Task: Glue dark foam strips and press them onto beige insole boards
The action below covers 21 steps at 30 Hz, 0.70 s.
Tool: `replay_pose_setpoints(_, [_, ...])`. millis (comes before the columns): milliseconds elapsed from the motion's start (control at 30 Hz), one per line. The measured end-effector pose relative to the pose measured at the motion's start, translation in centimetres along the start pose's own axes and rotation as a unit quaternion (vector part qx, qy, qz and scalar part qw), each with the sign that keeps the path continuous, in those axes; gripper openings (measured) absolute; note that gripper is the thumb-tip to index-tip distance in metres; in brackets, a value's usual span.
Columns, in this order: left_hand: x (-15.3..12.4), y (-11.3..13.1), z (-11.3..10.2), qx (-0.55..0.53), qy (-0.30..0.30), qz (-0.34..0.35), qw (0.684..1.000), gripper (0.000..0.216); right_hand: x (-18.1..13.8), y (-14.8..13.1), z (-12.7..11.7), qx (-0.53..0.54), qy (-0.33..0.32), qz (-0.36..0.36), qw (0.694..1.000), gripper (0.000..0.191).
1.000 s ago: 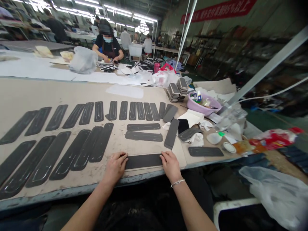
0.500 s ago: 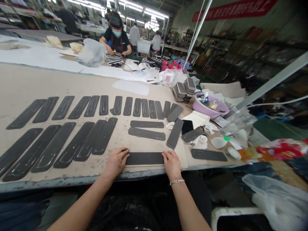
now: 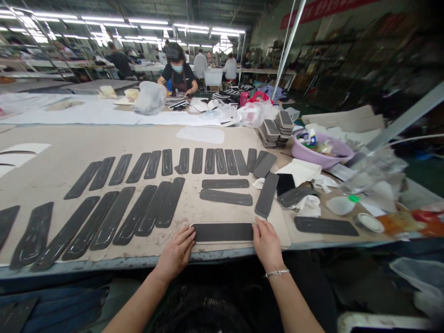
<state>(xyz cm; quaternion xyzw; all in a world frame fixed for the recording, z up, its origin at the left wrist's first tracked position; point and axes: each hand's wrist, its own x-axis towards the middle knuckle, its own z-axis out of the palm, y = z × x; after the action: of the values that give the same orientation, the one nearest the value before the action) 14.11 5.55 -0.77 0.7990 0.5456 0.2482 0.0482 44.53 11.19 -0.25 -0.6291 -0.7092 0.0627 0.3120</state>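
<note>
A dark grey rounded strip (image 3: 224,232) lies lengthwise near the table's front edge, with a pale border showing around it. My left hand (image 3: 178,252) holds its left end, fingers together. At the right end, my right hand (image 3: 268,243) grips with thumb and fingertips; a bracelet circles that wrist. Behind the hands are rows of similar strips with glossy, wet-looking lines on top, such as one glossy strip (image 3: 169,202). Two strips lie crosswise beyond the held one, the nearer being a crosswise strip (image 3: 226,197). A matte strip (image 3: 267,195) slants beside my right hand.
Stacked pads (image 3: 269,132) stand at the back right near a purple basin (image 3: 321,155). A phone-like black slab (image 3: 285,184), crumpled tissue (image 3: 308,206) and an open round tub (image 3: 370,223) sit to the right. Across the table a masked co-worker (image 3: 178,76) handles pieces.
The view has swung left, so everything sits further right and more strips show at left. Both hands stay at the ends of the strip; my left fingers lie flatter along its end.
</note>
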Motion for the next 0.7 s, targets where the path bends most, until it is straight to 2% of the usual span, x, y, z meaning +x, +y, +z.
replay_pose_setpoints(67, [0.0,-0.1,0.2,0.002,0.007,0.008,1.000,0.031,-0.8,-2.4,-0.4,-0.019,-0.027,-0.040,0.999,0.043])
replay_pose_setpoints(167, [0.0,-0.3,0.4,0.005,0.021,0.023,0.999,0.030,-2.4,-6.8,-0.2,0.003,-0.151,-0.159,0.976,0.056])
replay_pose_setpoints(267, [0.0,-0.8,0.7,0.011,0.028,0.044,0.999,0.031,-3.3,-9.3,0.7,0.018,-0.217,-0.196,0.956,0.065])
replay_pose_setpoints(367, [0.1,-1.2,0.8,0.014,0.023,0.052,0.998,0.031,-3.4,-8.1,0.8,0.001,-0.228,-0.165,0.960,0.064])
replay_pose_setpoints(567, [0.3,-0.8,0.4,0.012,0.023,0.036,0.999,0.028,-3.0,-2.2,-0.6,-0.090,-0.209,-0.042,0.973,0.068])
replay_pose_setpoints(700, [0.4,-1.0,0.4,-0.002,0.025,0.014,1.000,0.026,-3.1,-1.5,-0.5,-0.106,-0.210,-0.028,0.972,0.067])
